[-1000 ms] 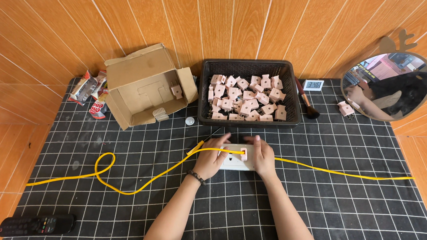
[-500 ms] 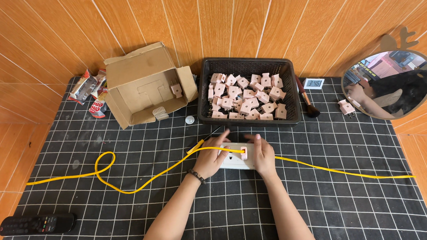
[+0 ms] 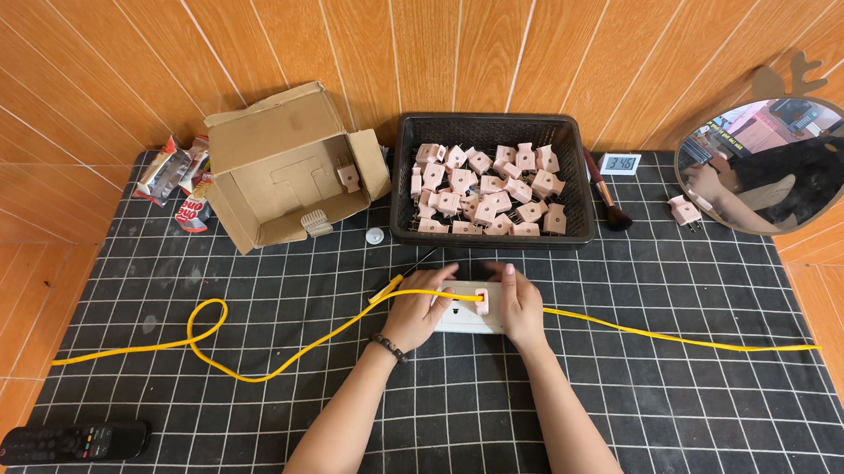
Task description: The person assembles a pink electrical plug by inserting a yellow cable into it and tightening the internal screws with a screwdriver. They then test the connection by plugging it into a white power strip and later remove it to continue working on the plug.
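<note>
Both my hands rest on a white socket block (image 3: 464, 316) in the middle of the black checked cloth. My left hand (image 3: 419, 309) grips its left end. My right hand (image 3: 519, 309) holds its right end, with a small pink plug adapter (image 3: 483, 302) standing on the block just beside the fingers. A yellow cable (image 3: 264, 370) runs across the block, looping to the left and stretching straight to the right. A thin dark tool with a yellow handle (image 3: 394, 283) lies just left of my left hand.
A black basket (image 3: 494, 125) holds several pink adapters behind my hands. An open cardboard box (image 3: 283, 168) and snack packets (image 3: 180, 185) sit at back left. A brush (image 3: 603, 192), small clock (image 3: 620, 164), lone adapter (image 3: 683, 211) and round mirror (image 3: 774, 163) are at right. A remote (image 3: 71, 440) lies front left.
My hands have stayed on the socket block; the fingers shifted slightly and a pink adapter now shows on top of it.
</note>
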